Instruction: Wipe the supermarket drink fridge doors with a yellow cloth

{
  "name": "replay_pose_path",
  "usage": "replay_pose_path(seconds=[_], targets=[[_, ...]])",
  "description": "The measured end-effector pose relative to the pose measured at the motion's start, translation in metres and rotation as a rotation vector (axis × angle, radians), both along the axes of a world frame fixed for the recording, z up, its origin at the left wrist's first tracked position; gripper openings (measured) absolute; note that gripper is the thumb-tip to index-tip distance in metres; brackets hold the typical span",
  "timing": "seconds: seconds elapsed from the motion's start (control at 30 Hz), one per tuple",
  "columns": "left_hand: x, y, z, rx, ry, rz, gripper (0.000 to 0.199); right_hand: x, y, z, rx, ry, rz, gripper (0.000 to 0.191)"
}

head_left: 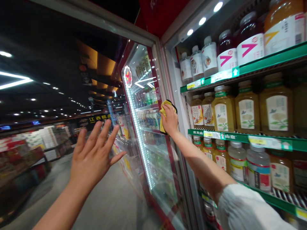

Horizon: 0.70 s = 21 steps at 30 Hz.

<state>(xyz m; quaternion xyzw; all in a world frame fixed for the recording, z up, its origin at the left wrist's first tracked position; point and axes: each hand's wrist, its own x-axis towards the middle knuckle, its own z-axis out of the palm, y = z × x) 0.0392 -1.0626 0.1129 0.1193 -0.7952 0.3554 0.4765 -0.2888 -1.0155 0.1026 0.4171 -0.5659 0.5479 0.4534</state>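
My right hand (170, 118) presses a yellow cloth with a dark edge (162, 123) against the hinge-side frame of an open glass fridge door (157, 68). Its fingers lie over the cloth, and part of the cloth is hidden under the palm. On the left, my left hand (92, 156) is raised with fingers spread and nothing in it. It appears in front of the door's glass; whether it touches the glass I cannot tell. Through the pane shows another lit drinks fridge (144, 127).
Right of the door, green-edged shelves (242, 137) hold several drink bottles (223, 111), close to my right forearm. Beyond the glass, a grey floor (103, 204) runs between blurred store displays (21, 159). Round lights (202, 21) line the fridge's top.
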Motion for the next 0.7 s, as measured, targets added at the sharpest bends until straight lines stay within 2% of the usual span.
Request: replay_pose_path(seconds=[0.03,0.1,0.23,0.3,0.37,0.5,0.57,0.63,0.7], targets=[[0.0,0.0,0.0,0.001,0.003,-0.004,0.081,0.0,0.0,0.004,0.001,-0.006,-0.012,0.042],[0.0,0.0,0.0,0.001,0.003,-0.008,0.081,0.004,0.0,-0.007,0.014,-0.024,-0.047,0.043],[0.001,-0.003,0.0,-0.023,-0.012,0.012,0.084,0.016,0.002,-0.074,0.06,-0.015,-0.091,0.049],[0.001,-0.005,-0.001,-0.042,-0.017,0.032,0.085,0.019,0.001,-0.094,0.089,0.054,-0.095,0.051],[0.001,-0.006,-0.001,-0.052,-0.018,0.04,0.087,0.02,-0.003,-0.09,0.103,0.123,-0.056,0.05],[0.002,-0.007,-0.001,-0.057,-0.019,0.031,0.086,0.029,-0.015,-0.035,0.003,0.081,0.063,0.051],[0.002,-0.008,-0.001,-0.057,-0.017,0.031,0.086,0.038,-0.018,-0.023,-0.033,0.055,0.087,0.054],[0.002,-0.01,-0.001,-0.057,-0.019,0.029,0.089,0.047,-0.017,-0.035,0.004,0.115,0.118,0.055],[0.002,-0.011,-0.001,-0.06,-0.026,0.026,0.092,0.05,-0.011,-0.064,0.088,0.229,0.167,0.056]])
